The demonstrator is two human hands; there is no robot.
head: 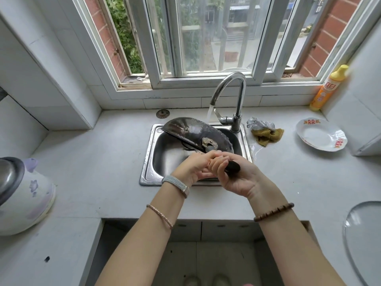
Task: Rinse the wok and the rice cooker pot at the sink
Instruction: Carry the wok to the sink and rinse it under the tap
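Note:
A dark wok (193, 132) is tipped on its side in the steel sink (148, 162), its blackened underside facing me. Water runs from the curved tap (233, 85) onto its far edge. My left hand (191, 166) and my right hand (233, 172) both grip the wok's black handle (234, 167) over the sink's front part. The rice cooker (22, 195), white with purple flowers, stands at the left edge of the counter, with its pot's rim just visible.
A steel scourer (260, 123) and a yellow-brown cloth (268, 136) lie right of the tap. A white plate (321, 134), a yellow detergent bottle (327, 89) and a glass lid (362, 240) sit on the right. A drain strainer (162, 113) lies behind the sink.

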